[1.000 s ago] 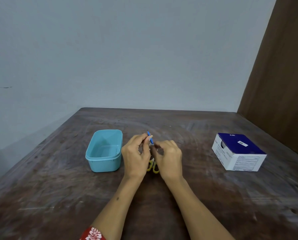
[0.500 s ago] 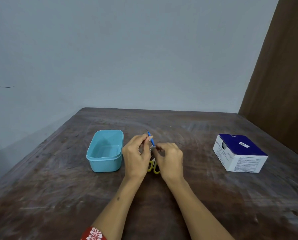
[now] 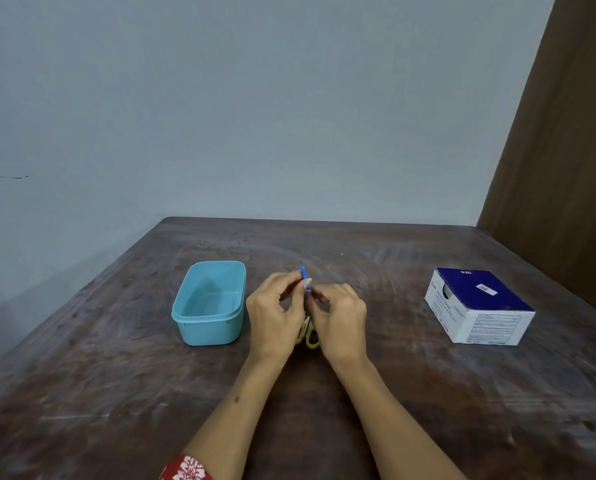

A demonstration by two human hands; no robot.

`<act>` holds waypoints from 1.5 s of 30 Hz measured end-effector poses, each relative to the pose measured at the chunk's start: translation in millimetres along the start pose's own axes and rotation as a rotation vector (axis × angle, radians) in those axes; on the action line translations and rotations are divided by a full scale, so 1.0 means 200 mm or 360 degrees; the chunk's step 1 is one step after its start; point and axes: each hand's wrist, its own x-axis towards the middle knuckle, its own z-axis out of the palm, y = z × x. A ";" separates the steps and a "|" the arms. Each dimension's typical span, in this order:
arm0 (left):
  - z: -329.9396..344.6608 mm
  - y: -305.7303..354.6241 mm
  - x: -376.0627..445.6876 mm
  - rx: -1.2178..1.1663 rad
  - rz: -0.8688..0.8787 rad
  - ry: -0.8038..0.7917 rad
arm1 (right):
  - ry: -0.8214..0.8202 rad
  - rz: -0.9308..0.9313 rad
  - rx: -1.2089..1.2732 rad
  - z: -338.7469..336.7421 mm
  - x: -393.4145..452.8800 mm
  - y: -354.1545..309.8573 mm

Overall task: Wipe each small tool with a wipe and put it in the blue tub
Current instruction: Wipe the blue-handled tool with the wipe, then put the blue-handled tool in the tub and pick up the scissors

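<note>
My left hand (image 3: pixel 272 317) pinches a thin blue tool (image 3: pixel 303 274) with a fine metal tip pointing up and away, above the middle of the table. My right hand (image 3: pixel 341 318) is right beside it with curled fingers at the tool's lower end; what it holds is hidden. Yellow scissor handles (image 3: pixel 309 336) lie on the table beneath and between my hands, mostly covered. The light blue tub (image 3: pixel 209 315) stands to the left of my left hand and looks empty.
A white and dark blue carton (image 3: pixel 480 306) sits on the right of the worn dark wooden table (image 3: pixel 116 393). A grey wall rises behind the far edge, and a brown panel (image 3: pixel 566 168) stands at the right.
Both hands have stayed in place around the blue tool, with only slight finger shifts. The view has drifted a little.
</note>
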 end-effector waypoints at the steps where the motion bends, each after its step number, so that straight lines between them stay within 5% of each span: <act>1: 0.00 -0.01 0.00 0.0008 0.0003 0.0006 | -0.0006 0.0000 0.0004 0.00 0.00 0.00; 9: -0.06 0.09 0.03 -0.0028 0.0050 0.0195 | -0.0151 0.0186 -0.0078 0.02 0.00 0.05; 14: -0.31 0.21 0.23 0.0103 -0.0192 0.0269 | 0.0058 0.0247 -0.0026 0.01 0.02 0.06; 20: -0.46 0.06 0.47 0.0696 -0.1039 -0.0277 | 0.0104 0.0237 0.0016 0.00 0.02 0.05; 24: -0.41 0.02 0.48 0.1097 -0.1354 -0.0685 | 0.0069 0.0255 0.0020 0.00 0.01 0.03; 30: -0.37 0.00 0.45 0.1363 -0.1391 -0.0945 | 0.0036 0.0255 0.0032 0.00 0.01 0.04; 45: -0.38 -0.06 0.38 0.1459 -0.1213 -0.0938 | 0.0036 0.0256 0.0071 0.01 0.01 0.03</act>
